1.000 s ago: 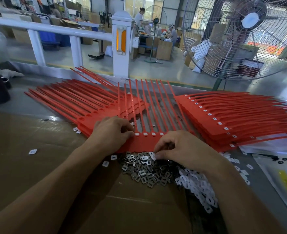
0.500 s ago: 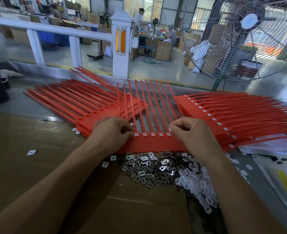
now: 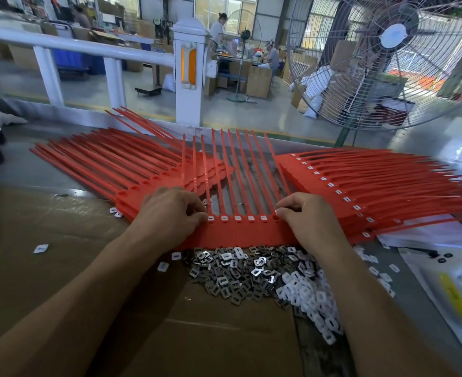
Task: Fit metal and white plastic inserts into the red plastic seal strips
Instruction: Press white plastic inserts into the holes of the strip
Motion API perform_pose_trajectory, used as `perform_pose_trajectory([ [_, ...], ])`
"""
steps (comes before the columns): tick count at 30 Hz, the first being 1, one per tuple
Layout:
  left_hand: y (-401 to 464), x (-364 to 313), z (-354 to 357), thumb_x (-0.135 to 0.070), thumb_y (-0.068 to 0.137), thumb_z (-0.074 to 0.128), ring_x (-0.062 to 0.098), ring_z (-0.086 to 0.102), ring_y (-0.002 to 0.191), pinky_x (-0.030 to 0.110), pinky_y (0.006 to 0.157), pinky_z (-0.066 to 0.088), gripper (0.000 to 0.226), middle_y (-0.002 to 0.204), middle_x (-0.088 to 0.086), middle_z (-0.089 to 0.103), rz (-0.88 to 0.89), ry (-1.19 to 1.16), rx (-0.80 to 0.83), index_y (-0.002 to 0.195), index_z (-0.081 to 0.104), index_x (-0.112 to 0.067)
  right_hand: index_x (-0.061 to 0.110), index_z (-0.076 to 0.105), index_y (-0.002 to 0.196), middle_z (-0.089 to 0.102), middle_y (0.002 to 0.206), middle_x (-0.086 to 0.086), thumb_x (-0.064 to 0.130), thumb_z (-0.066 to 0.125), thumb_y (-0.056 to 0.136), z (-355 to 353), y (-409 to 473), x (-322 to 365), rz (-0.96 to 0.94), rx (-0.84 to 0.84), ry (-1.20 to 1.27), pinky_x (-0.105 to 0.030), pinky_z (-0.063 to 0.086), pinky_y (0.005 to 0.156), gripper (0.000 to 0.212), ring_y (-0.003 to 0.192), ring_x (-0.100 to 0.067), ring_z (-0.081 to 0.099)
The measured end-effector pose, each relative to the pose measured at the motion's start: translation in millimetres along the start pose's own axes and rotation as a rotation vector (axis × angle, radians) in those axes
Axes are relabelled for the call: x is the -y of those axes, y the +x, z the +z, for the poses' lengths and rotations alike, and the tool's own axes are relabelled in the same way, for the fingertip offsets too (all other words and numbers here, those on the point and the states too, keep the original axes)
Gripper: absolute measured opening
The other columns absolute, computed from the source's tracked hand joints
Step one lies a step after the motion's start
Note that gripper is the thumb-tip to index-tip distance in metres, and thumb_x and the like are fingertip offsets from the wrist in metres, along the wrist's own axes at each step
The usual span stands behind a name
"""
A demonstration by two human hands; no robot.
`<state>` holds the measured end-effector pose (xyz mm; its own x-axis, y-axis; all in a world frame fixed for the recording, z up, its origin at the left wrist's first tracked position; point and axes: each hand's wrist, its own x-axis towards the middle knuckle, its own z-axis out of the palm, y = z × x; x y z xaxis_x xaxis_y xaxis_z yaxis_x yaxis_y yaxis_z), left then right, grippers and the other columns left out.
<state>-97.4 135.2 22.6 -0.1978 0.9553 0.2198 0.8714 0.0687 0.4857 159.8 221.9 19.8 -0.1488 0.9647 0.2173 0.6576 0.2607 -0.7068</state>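
Note:
A red seal strip panel [image 3: 240,231] lies flat in front of me, its tails pointing away, with several white inserts seated along its head row. My left hand [image 3: 170,216] pinches the panel's left end at the first white insert. My right hand [image 3: 306,219] has curled fingers pressing at an empty socket [image 3: 276,217] on the right end; what it pinches is hidden. A heap of metal inserts [image 3: 232,276] sits just below the panel. White plastic inserts [image 3: 308,297] are piled to its right.
A stack of red panels without inserts [image 3: 110,164] lies at the left, and a stack with white inserts fitted [image 3: 360,186] at the right. Brown cardboard [image 3: 47,254] covers the table. A big floor fan [image 3: 393,58] stands behind. Loose white inserts [image 3: 40,248] are scattered about.
My right hand left the insert heap, rose to the panel's right end and now presses at a socket there. My left hand stayed on the left end.

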Motion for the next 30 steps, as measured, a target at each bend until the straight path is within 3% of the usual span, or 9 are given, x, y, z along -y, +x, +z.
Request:
perform_pose_trajectory([
  [14,0.5,0.9,1.8,-0.049,0.091,0.068,0.012,0.048,0.110,0.050,0.105,0.040,0.016,0.109,-0.016,0.061,-0.015,0.000,0.021,0.103,0.071,-0.039,0.020,0.082,0.099,0.070,0.089,0.012,0.020,0.075,0.093,0.8,-6.3,10.8,-0.006,0.017,-0.156,-0.006,0.036,0.065,0.010,0.074,0.008,0.056],
  [18,0.3,1.5,1.6,-0.049,0.090,0.068,0.013,0.049,0.109,0.050,0.105,0.042,0.016,0.105,-0.016,0.060,-0.016,-0.003,0.027,0.103,0.071,-0.039,0.018,0.083,0.102,0.078,0.106,0.001,0.020,0.074,0.093,3.0,-10.4,17.2,-0.015,-0.001,-0.218,-0.021,0.047,0.081,0.013,0.090,-0.011,0.069],
  [21,0.2,1.3,1.2,-0.049,0.090,0.069,0.013,0.049,0.110,0.051,0.105,0.042,0.016,0.105,-0.017,0.059,-0.022,-0.006,0.028,0.102,0.071,-0.040,0.018,0.078,0.120,0.075,0.122,-0.001,0.020,0.070,0.097,-0.4,-15.4,16.6,0.003,0.007,-0.210,-0.020,0.043,0.093,0.024,0.111,-0.016,0.068],
  [23,0.0,1.6,1.6,-0.049,0.090,0.069,0.013,0.050,0.110,0.051,0.105,0.042,0.015,0.105,-0.017,0.060,-0.022,-0.009,0.030,0.102,0.071,-0.040,0.019,0.075,0.126,0.073,0.127,0.001,0.020,0.068,0.098,-4.3,-18.6,15.4,0.002,0.005,-0.203,-0.019,0.041,0.093,0.028,0.115,-0.015,0.067],
  [28,1.0,1.5,2.6,-0.049,0.090,0.069,0.014,0.051,0.110,0.050,0.105,0.043,0.016,0.107,-0.016,0.061,-0.023,-0.017,0.033,0.102,0.071,-0.039,0.023,0.079,0.116,0.075,0.122,0.001,0.016,0.062,0.100,-9.5,-23.8,17.7,-0.008,0.040,-0.235,-0.017,0.046,0.086,0.025,0.100,-0.012,0.070],
  [30,1.1,1.6,2.5,-0.049,0.090,0.069,0.013,0.052,0.110,0.050,0.105,0.043,0.016,0.106,-0.016,0.061,-0.022,-0.020,0.030,0.102,0.072,-0.038,0.025,0.079,0.116,0.074,0.123,0.000,0.015,0.060,0.100,-9.6,-23.3,18.5,-0.005,0.064,-0.269,-0.009,0.047,0.073,0.027,0.085,-0.008,0.070],
])
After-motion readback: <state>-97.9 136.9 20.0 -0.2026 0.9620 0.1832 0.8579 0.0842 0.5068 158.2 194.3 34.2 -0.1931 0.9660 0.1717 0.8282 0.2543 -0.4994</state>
